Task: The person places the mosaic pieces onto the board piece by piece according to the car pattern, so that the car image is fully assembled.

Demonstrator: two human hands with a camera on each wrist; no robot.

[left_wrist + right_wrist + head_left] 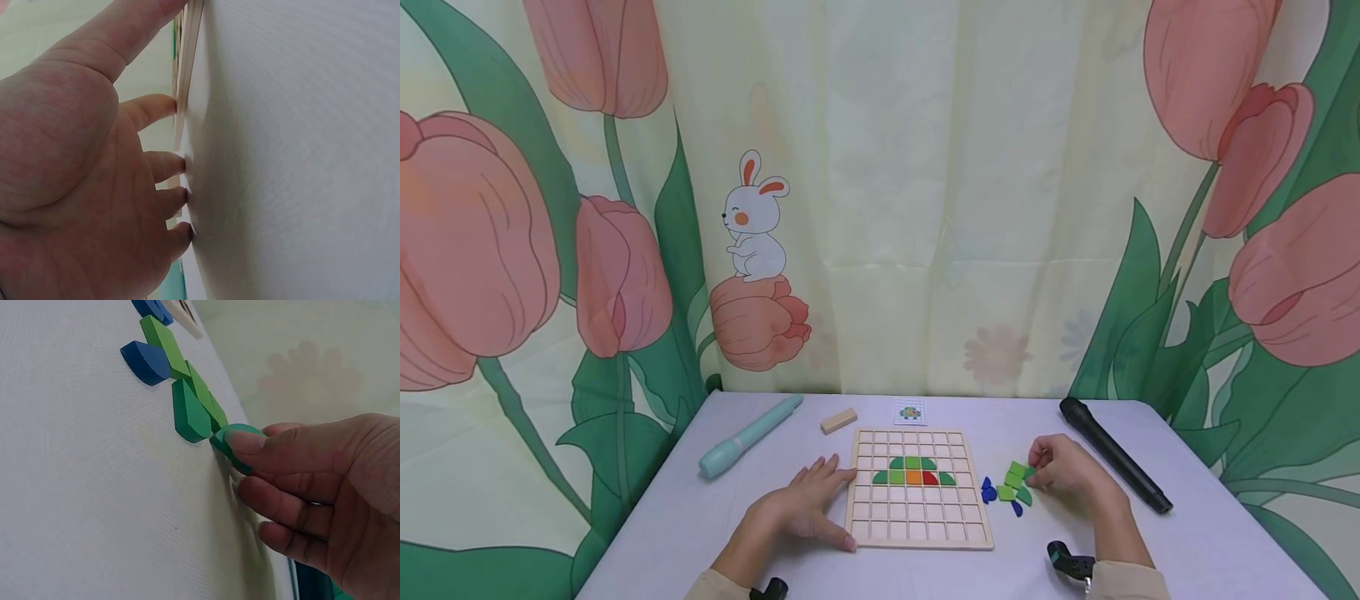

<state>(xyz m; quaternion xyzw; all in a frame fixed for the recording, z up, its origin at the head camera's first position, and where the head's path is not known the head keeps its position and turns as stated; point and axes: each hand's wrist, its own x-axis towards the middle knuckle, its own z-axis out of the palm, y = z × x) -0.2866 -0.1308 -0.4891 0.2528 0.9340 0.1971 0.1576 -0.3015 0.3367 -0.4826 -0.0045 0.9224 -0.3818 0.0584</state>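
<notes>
1. Head view: the left hand [805, 504] lies flat on the table [700, 517], fingers straight, touching the left edge of the board [917, 533]. The right hand [1067, 471] is at the loose pieces [1011, 487], right of the board.
2. Left wrist view: the fingertips [181, 164] press on the table, beside the board [190, 56].
3. Right wrist view: thumb and fingers [281, 450] pinch a green piece [226, 445] on the table, touching other green pieces [190, 412].

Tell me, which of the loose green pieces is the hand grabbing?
The right hand pinches the dark green rounded piece at the end of the cluster nearest the black recorder. The other green pieces lie flat on the table, untouched.
</notes>
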